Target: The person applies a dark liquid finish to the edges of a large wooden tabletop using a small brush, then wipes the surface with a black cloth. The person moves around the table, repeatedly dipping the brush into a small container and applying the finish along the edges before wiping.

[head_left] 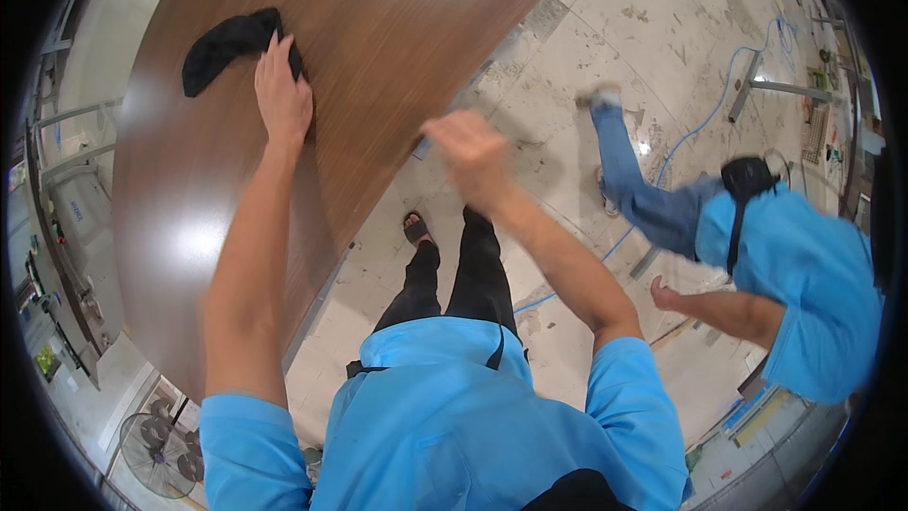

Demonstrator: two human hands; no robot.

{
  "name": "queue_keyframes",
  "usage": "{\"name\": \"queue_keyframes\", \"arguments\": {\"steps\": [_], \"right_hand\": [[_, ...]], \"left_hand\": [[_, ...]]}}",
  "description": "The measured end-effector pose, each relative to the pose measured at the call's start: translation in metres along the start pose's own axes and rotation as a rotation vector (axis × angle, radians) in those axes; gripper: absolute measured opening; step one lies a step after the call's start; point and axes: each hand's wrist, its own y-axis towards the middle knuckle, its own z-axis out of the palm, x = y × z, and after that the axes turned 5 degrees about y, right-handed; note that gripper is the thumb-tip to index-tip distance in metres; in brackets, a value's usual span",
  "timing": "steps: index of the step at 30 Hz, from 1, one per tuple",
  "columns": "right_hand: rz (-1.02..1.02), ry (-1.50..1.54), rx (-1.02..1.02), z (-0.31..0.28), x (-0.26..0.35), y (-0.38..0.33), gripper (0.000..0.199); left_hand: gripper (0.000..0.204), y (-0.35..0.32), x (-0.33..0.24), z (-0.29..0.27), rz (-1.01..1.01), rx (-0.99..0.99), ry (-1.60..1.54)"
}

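A long brown wood-grain tabletop (pixel 397 28) runs from the upper middle down the left side. On it lies a dark, bent piece of black cloth (pixel 222 49). My left hand (pixel 282 99) is at the cloth's right end, fingers long and together over it. A bit of black shows between thumb and fingers. My right hand (pixel 468 151) is beside the table's right edge, smeared by motion. Its fingers look bent, but whether they touch the edge or hold anything is unclear.
At right a co-worker in a blue shirt (pixel 804 274) and jeans strides across the stained tile floor (pixel 624 28). A blue hose (pixel 676 147) trails over the tiles near a metal stand (pixel 747 85). A fan (pixel 156 449) stands at lower left.
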Motion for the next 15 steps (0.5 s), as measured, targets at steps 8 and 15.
{"name": "queue_keyframes", "arguments": {"steps": [8, 15], "right_hand": [[0.151, -0.335, -0.200, -0.025, -0.147, 0.053, 0.024], [0.017, -0.184, -0.005, 0.004, -0.039, 0.006, 0.037]], "left_hand": [[0.060, -0.020, 0.015, -0.006, -0.118, -0.048, -0.031], [0.058, -0.022, 0.011, -0.009, -0.095, -0.091, -0.058]]}}
